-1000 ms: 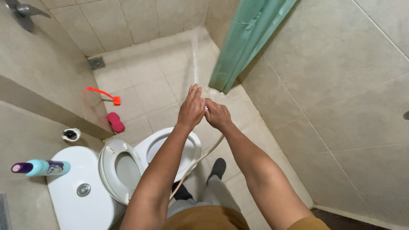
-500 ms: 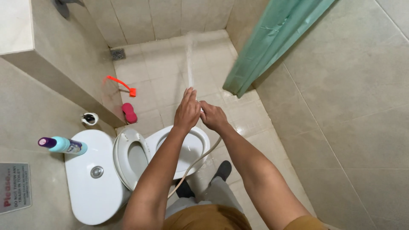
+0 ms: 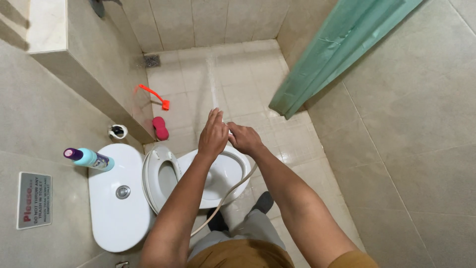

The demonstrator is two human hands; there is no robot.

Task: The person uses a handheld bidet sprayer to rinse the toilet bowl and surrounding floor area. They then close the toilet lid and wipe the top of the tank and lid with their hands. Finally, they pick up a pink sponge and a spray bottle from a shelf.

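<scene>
My two hands meet above the front of a white toilet (image 3: 225, 171), whose seat (image 3: 156, 178) is raised. My right hand (image 3: 244, 139) is closed around a spray nozzle, mostly hidden in the fist, with its pale hose (image 3: 233, 191) hanging down toward my legs. A thin jet of water (image 3: 212, 82) shoots from it across the tiled floor toward the far wall. My left hand (image 3: 213, 135) lies flat with fingers together, touching the right hand at the nozzle.
A teal bottle with a purple cap (image 3: 89, 159) lies on the white cistern (image 3: 119, 198). A red brush (image 3: 154, 97) and a pink scrubber (image 3: 159, 128) lie on the floor by the ledge wall. A green shower curtain (image 3: 337, 54) hangs at the right. A floor drain (image 3: 151, 60) sits in the far corner.
The view has tilted and shifted slightly, bringing a wall sign into sight at the left. My hands stay together over the toilet and the water jet keeps spraying.
</scene>
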